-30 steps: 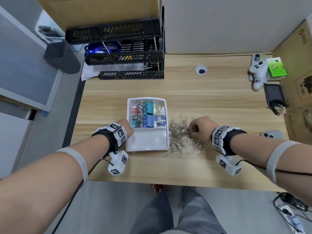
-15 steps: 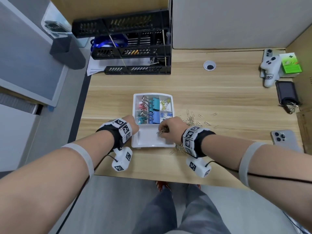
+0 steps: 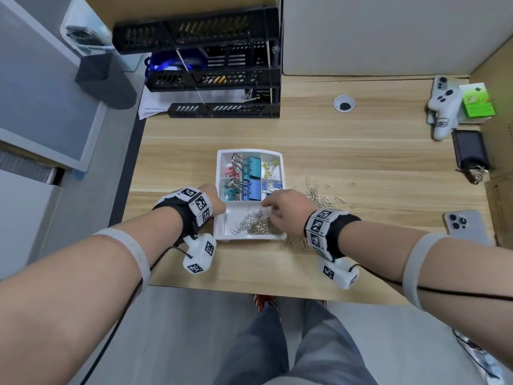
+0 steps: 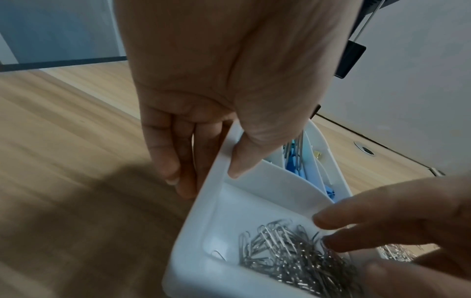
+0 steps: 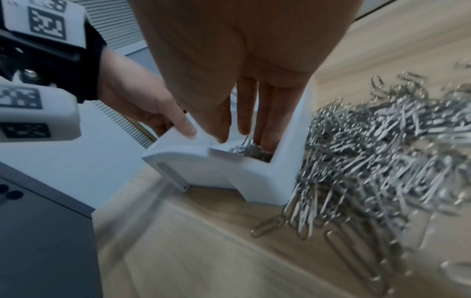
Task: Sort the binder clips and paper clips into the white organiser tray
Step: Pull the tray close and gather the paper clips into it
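Observation:
The white organiser tray [image 3: 249,237] sits mid-desk. Coloured binder clips [image 3: 244,176] fill its back compartments, and silver paper clips [image 3: 254,225] lie in the big front one. My left hand [image 3: 215,198] pinches the tray's left wall [image 4: 216,167], thumb inside and fingers outside. My right hand [image 3: 273,207] hovers over the front compartment with straight, spread fingers [image 5: 242,125] that touch the paper clips [image 4: 293,256] and hold nothing. A loose pile of paper clips [image 5: 382,151] lies on the desk against the tray's right side, partly under my right wrist [image 3: 322,226].
A black file rack [image 3: 211,79] stands at the back left. A phone [image 3: 463,226], a black key pouch [image 3: 469,151], a white controller [image 3: 444,112] and a green box [image 3: 478,104] line the right side. The desk's front edge runs just below my wrists.
My right hand carried a bunch of paper clips from the pile leftwards into the tray's front compartment and let them go. My left hand stayed on the tray's wall.

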Motion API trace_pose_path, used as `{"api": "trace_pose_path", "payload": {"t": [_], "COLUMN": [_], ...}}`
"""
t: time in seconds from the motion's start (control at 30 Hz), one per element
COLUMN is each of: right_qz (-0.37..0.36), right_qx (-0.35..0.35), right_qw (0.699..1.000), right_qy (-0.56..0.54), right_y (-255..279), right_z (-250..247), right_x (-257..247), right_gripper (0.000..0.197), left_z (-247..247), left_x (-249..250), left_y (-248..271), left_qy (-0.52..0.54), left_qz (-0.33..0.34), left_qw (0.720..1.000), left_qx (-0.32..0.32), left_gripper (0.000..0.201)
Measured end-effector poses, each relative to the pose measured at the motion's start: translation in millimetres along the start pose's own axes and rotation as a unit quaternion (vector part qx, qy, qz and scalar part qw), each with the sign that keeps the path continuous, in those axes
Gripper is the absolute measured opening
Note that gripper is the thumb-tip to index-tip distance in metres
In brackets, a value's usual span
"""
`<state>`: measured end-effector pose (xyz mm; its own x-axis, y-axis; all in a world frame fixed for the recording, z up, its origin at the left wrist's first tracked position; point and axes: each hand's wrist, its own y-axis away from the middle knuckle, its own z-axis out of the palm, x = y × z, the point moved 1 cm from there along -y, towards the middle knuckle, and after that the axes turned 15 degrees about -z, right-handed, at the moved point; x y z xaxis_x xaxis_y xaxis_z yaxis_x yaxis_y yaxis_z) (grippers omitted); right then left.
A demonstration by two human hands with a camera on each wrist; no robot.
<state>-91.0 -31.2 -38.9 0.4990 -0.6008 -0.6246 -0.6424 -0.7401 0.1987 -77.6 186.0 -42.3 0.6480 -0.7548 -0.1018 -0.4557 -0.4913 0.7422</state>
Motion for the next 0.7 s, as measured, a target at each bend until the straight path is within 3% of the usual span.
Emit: {"api": "trace_pose_path", "payload": {"t": [0.1,0.23,0.3,0.37,0.47,0.7], "right_qz": [0.047,0.137,0.132,0.126,0.129,0.112], "right_qx": [0.041,-0.067,-0.099,-0.106,-0.089,-0.062], "right_qw": [0.997,0.983,0.978,0.977,0.979,0.988], "right_qy": [0.035,0.101,0.129,0.139,0.131,0.085], "right_y": [10,27,32,34,31,26], "right_z": [-18,-23,-11,1,10,5], "right_x": [27,60,61,58,56,64], "right_gripper": [0.041,0.103,0.121,0.126,0.111,0.034], "left_z": [-2,-4,-5,-5,-6,-5], "left_x": [-2,-5,-4,-4,-3,-3], "left_y": [2,1,1,2,2,7], "left_qy": [-0.021,-0.032,-0.039,-0.038,-0.038,-0.026], "left_qz": [-0.005,-0.002,0.000,0.000,0.001,-0.008], "left_qw": [1.000,0.999,0.999,0.999,0.999,1.000], "left_qx": [0.002,0.011,0.017,0.014,0.013,0.014], "left_gripper": [0.006,0.006,0.007,0.006,0.007,0.007]}}
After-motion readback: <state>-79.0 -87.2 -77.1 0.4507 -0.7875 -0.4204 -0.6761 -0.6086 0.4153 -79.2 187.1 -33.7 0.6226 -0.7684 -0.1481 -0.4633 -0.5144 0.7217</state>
